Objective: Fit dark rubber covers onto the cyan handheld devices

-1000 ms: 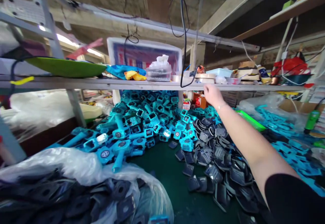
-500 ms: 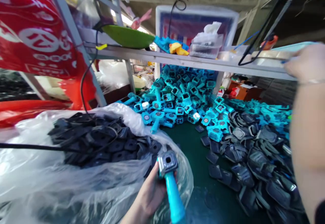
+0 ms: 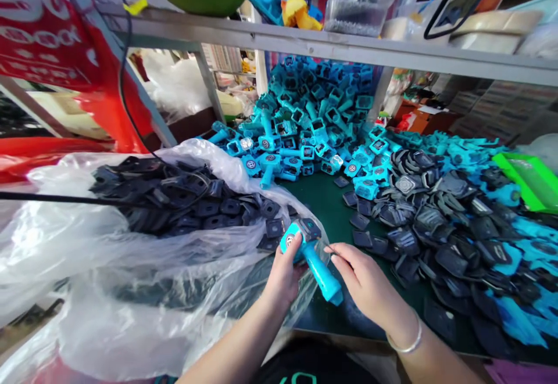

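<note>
My left hand (image 3: 285, 276) is wrapped round the head of a bright blue plastic housing with a handle (image 3: 320, 271). A dark grey cover (image 3: 308, 229) sits on the head's upper face, and a round black-and-white emblem shows on its side. The handle points down and to the right. Just right of it, my right hand (image 3: 360, 276) is closed in a pinch near the head; what lies between its fingertips is too small to make out. Dark covers (image 3: 218, 207) lie heaped in a clear plastic bag (image 3: 174, 291) left of my hands.
A large pile of similar blue housings (image 3: 314, 122) stands at the back. Many loose dark covers (image 3: 410, 239) spread over the green tabletop (image 3: 309, 195) to the right. A metal shelf (image 3: 283, 38) crosses above, carrying bowls (image 3: 497, 24) and a clear box (image 3: 360, 9). A green tray (image 3: 532, 180) is far right.
My right hand has come down from the bowls on the shelf to beside the blue housing. My left hand has turned the housing, so its emblem side shows. The view has tilted downward.
</note>
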`<action>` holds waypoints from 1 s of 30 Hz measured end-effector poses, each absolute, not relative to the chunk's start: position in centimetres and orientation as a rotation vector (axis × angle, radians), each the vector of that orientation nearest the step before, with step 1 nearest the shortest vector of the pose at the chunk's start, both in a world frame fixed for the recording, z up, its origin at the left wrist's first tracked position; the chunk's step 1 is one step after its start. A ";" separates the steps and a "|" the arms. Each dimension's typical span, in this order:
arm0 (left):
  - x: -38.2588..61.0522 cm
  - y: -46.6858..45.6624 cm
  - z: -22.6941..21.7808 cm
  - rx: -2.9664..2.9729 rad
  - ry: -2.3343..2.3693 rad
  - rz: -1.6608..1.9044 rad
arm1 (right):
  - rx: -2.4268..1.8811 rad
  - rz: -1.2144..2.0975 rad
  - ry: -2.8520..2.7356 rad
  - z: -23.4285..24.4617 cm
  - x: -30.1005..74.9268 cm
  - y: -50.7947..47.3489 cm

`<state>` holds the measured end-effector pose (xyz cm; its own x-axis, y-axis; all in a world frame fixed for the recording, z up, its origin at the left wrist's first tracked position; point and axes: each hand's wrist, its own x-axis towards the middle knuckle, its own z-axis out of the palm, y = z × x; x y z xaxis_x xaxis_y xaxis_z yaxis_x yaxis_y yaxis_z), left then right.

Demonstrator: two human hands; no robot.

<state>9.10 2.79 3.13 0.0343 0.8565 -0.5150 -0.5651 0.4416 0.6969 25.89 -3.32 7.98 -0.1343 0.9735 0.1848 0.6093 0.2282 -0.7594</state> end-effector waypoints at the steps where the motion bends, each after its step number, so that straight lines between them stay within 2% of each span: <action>1: 9.1 2.6 2.7 0.389 1.115 1.220 | -1.456 0.633 -1.840 7.9 25.5 -3.6; 5: 9.0 1.8 2.1 0.528 1.324 1.504 | -1.459 0.647 -1.864 7.5 23.9 -4.2; 11: 8.8 0.1 2.3 0.780 1.161 1.516 | -1.475 0.700 -1.749 6.3 22.5 -4.0; 15: 7.8 -0.3 1.6 0.902 1.158 1.402 | -1.542 0.729 -1.745 6.1 22.3 -4.2; 21: 5.8 -0.3 1.1 1.104 1.198 1.070 | -1.522 1.002 -1.723 5.6 22.2 -4.8; 26: 5.8 -0.5 2.5 1.137 1.220 1.000 | -1.588 0.909 -1.809 5.9 22.3 -5.5; 30: 5.6 -0.3 2.2 1.112 1.034 1.009 | -1.565 0.902 -1.791 6.2 22.6 -5.7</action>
<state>5.58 -0.27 2.17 0.2149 0.9683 -0.1273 -0.1039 0.1522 0.9829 22.58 -5.71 6.21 -0.1355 0.9908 -0.0026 0.5917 0.0788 -0.8023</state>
